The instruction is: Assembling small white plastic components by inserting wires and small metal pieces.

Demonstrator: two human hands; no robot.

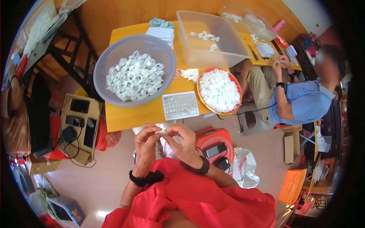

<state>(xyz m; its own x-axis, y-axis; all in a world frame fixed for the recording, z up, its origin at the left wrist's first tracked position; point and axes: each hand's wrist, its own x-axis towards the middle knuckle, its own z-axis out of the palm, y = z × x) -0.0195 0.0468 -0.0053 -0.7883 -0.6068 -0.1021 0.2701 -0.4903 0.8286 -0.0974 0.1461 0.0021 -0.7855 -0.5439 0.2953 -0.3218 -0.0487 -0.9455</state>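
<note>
Above my lap, just off the table's near edge, my left hand [146,146] and my right hand [184,141] meet at the fingertips. Both pinch one small white part with a pale green spot [163,130]; its exact kind is too small to make out. Beyond them on the table lies a shallow clear tray [180,115] with rows of tiny pieces. To its right sits a round red-rimmed tray [199,98] heaped with small white plastic pieces [219,90]. At the left a large grey plastic basket [99,81] holds many white ring-shaped parts [135,78].
On the yellow table [118,117] a clear plastic bin [213,49] stands at the back. A co-worker in a blue shirt [304,100] sits at the right. A red stool [216,136] with black adapters is near my right elbow; a cardboard box [80,131] with phones stands left.
</note>
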